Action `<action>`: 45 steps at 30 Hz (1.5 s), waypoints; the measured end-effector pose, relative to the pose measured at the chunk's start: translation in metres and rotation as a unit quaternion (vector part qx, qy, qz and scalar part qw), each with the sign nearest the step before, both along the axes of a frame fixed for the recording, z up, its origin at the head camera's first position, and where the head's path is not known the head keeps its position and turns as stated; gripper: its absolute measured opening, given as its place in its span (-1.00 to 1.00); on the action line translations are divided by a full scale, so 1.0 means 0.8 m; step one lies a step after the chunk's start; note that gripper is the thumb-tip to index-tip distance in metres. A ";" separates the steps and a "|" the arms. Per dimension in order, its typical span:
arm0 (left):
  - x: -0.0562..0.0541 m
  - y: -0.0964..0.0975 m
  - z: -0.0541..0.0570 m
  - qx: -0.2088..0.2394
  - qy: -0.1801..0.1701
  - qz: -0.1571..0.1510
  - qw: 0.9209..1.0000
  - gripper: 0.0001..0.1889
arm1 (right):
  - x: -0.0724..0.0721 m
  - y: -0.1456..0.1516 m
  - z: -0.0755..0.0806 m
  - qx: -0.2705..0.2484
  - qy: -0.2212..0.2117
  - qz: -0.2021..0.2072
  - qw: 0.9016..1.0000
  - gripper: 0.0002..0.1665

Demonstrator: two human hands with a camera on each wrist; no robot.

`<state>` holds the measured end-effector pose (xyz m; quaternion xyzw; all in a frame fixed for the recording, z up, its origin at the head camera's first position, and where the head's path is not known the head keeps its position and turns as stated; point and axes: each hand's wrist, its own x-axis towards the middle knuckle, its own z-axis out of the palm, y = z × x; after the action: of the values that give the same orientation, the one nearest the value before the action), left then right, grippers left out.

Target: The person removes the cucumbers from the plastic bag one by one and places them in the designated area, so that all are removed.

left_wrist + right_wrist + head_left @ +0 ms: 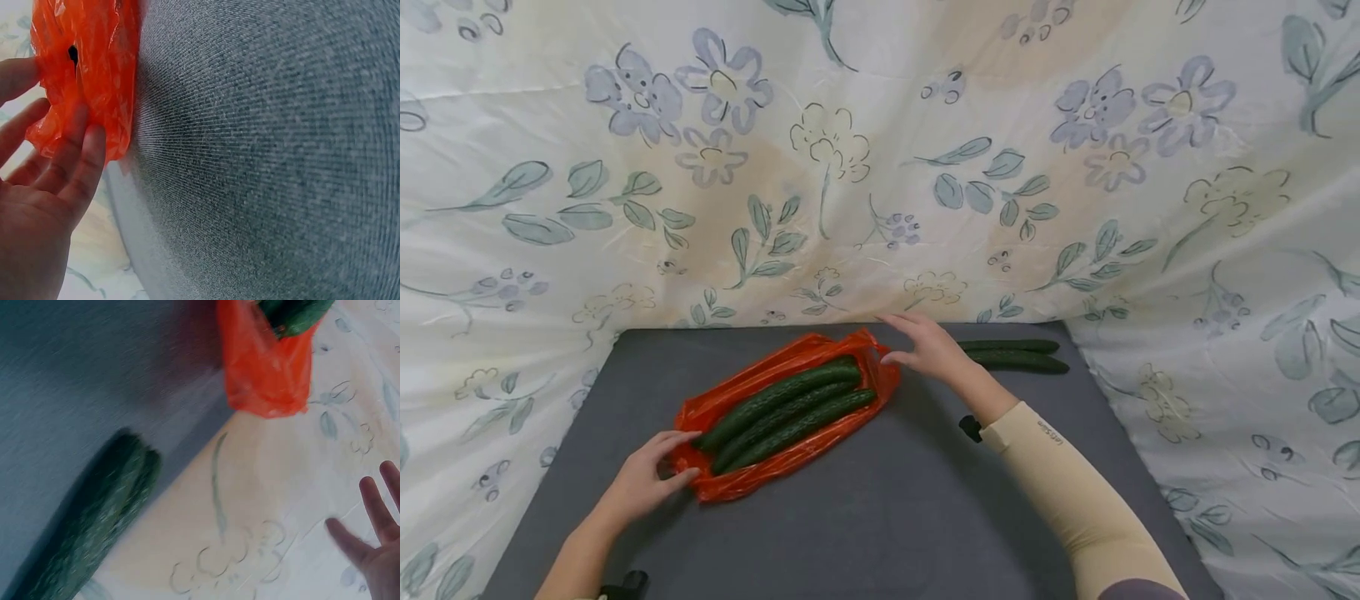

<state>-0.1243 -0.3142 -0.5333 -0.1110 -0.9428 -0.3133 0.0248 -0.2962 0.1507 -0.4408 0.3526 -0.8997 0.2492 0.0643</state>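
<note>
Three long dark green cucumbers (790, 410) lie side by side in a red plastic bag (722, 486) on the grey table. My left hand (643, 477) is at the bag's near left end, thumb and fingers spread around it. In the left wrist view, fingertips of that hand (53, 187) touch the crinkled bag (112, 75), fingers mostly straight. My right hand (934, 346) hovers by the bag's far right end, fingers extended and holding nothing. Its fingers show spread apart at the edge of the right wrist view, away from the bag (269, 387).
Two more cucumbers (1018, 360) lie together at the table's back right, partly behind my right wrist. Floral cloth (880, 167) hangs behind the grey table (880, 517) and along both sides.
</note>
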 end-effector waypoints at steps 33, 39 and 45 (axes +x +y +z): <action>0.001 0.000 -0.005 0.007 0.016 -0.004 1.000 -0.49 | 0.005 -0.149 -0.065 0.132 -0.051 0.048 0.989 -0.23; 0.002 0.000 -0.006 0.009 0.011 0.002 1.000 -0.50 | 0.004 -0.159 -0.082 0.147 -0.059 0.045 0.986 -0.37; 0.002 -0.001 -0.007 0.004 0.008 0.009 1.000 -0.50 | 0.002 -0.165 -0.091 0.142 -0.050 0.026 0.988 -0.43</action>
<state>-0.1228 -0.3153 -0.5387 -0.1047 -0.9423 -0.3161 0.0353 -0.2949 0.0184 -0.5135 0.3685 -0.9185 0.1382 -0.0376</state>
